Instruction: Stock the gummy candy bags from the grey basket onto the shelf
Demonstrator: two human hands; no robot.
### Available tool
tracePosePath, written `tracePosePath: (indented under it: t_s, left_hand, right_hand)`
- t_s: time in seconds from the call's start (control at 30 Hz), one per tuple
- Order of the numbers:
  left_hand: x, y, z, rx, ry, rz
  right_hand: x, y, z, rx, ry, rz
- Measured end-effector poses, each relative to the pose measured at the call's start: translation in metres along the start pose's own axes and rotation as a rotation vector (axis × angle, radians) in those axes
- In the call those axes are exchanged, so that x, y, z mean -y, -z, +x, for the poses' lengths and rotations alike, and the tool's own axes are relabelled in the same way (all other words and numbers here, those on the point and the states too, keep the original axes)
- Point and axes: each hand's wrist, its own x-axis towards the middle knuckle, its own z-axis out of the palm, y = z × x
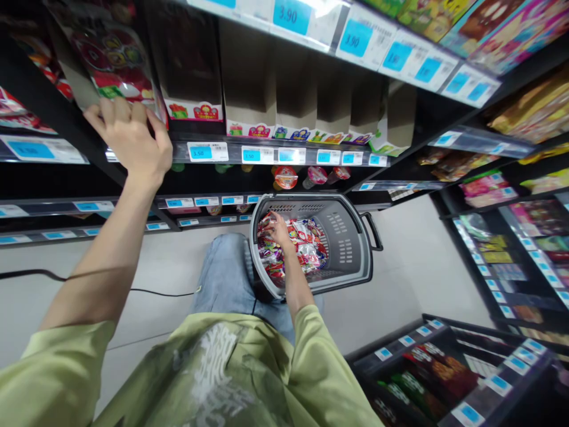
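Note:
My left hand [128, 133] is at the upper left, its fingers curled over the front edge of a cardboard display box on the shelf. Red candy bags [113, 59] lie in that box, just behind my fingers. Lower down, my right hand [278, 230] reaches into a grey plastic shopping basket [351, 237]. Its fingers close at a shiny red candy packet [265, 225] by the basket's left wall; the fingertips are partly hidden. Several more colourful packets [306, 243] cover the basket's bottom.
Cardboard display boxes [249, 83] stand along the shelf, above blue-and-white price tags [207, 152]. Cups with bright lids [285, 177] sit one shelf lower. The basket's black handle [373, 231] points right. A dark cable [164, 292] crosses at left. More shelving [448, 362] stands at lower right.

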Motion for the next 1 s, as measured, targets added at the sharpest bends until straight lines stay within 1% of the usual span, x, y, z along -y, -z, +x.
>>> tracePosePath:
  t_s: [0.1, 0.2, 0.4, 0.5, 0.6, 0.67, 0.73, 0.9, 1.0]
  left_hand:
    - [-0.001, 0.0, -0.001, 0.014, 0.0, 0.003]
    - [-0.002, 0.001, 0.0, 0.03, 0.012, -0.005]
    - [-0.003, 0.003, 0.001, 0.045, 0.036, -0.038]
    - [-0.003, 0.003, 0.0, 0.039, 0.029, -0.041]
    - [-0.003, 0.003, 0.0, 0.031, 0.024, -0.043]
    - [-0.003, 0.003, 0.0, 0.028, 0.029, -0.038]
    - [-0.003, 0.003, 0.0, 0.033, 0.035, -0.05]
    - [-0.003, 0.002, 0.0, 0.039, 0.046, -0.089]
    - [-0.003, 0.002, 0.0, 0.031, 0.036, -0.048]
  right_hand:
    - [0.0, 0.002, 0.001, 0.007, 0.009, -0.019]
    - [0.006, 0.002, 0.003, 0.026, 0.026, -0.022]
    - [0.023, -0.007, 0.006, 0.135, 0.096, 0.021]
    - [0.024, -0.009, 0.009, 0.182, 0.082, 0.048]
    - [0.022, -0.006, 0.011, 0.186, 0.058, 0.089]
    - [0.022, 0.001, 0.012, 0.149, 0.045, 0.129]
    - [0.021, 0.013, 0.011, 0.076, 0.024, 0.18]
    - [0.026, 0.047, 0.005, -0.249, -0.083, 0.355]
    - [0.032, 0.056, 0.004, -0.392, -0.143, 0.493]
